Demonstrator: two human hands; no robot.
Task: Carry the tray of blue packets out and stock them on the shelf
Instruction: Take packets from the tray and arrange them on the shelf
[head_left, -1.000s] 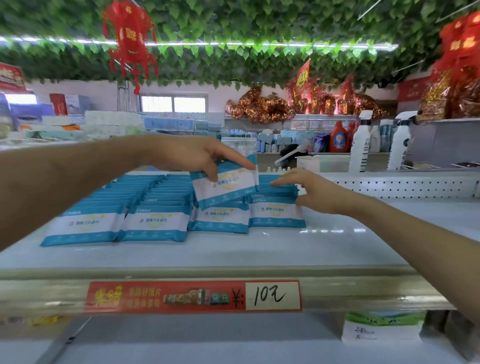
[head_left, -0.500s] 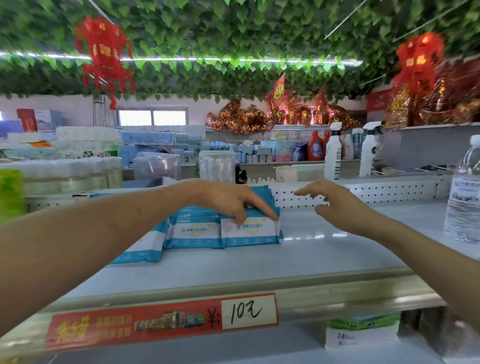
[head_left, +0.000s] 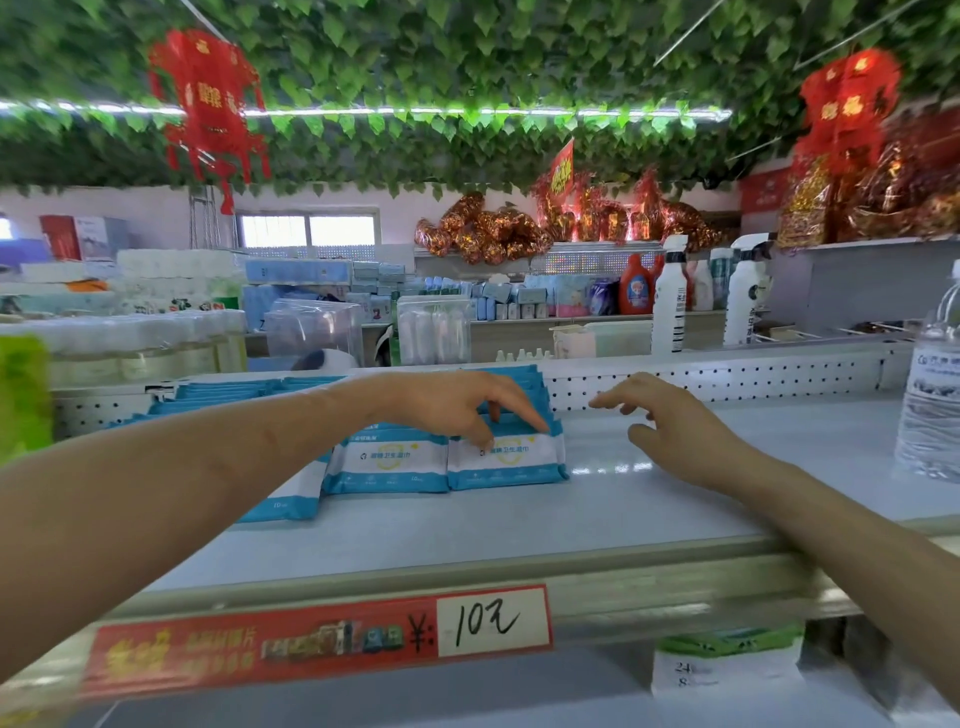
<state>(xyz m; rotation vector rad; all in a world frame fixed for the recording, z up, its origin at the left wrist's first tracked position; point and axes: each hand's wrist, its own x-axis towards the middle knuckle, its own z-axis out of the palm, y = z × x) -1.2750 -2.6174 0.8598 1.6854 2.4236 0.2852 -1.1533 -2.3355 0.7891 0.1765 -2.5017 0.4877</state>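
Blue-and-white packets (head_left: 395, 460) stand in several rows on the pale grey shelf (head_left: 649, 509), reaching back to its perforated rear wall. My left hand (head_left: 462, 405) hovers over the rightmost row, its fingertips touching the tops of the front packets (head_left: 511, 460). It grips nothing. My right hand (head_left: 670, 421) floats just right of the rows, fingers spread and relaxed, above bare shelf. No tray is in view.
A water bottle (head_left: 932, 395) stands at the shelf's far right. A red price strip marked 10 (head_left: 322, 639) runs along the front edge. White spray bottles (head_left: 670, 296) and boxed goods fill the shelves behind. A white pack (head_left: 727, 665) sits on the lower shelf.
My left hand set its packet down onto the right row and now rests fingertips on it. My right hand left the packets and moved right. The view swung right, bringing the water bottle in.
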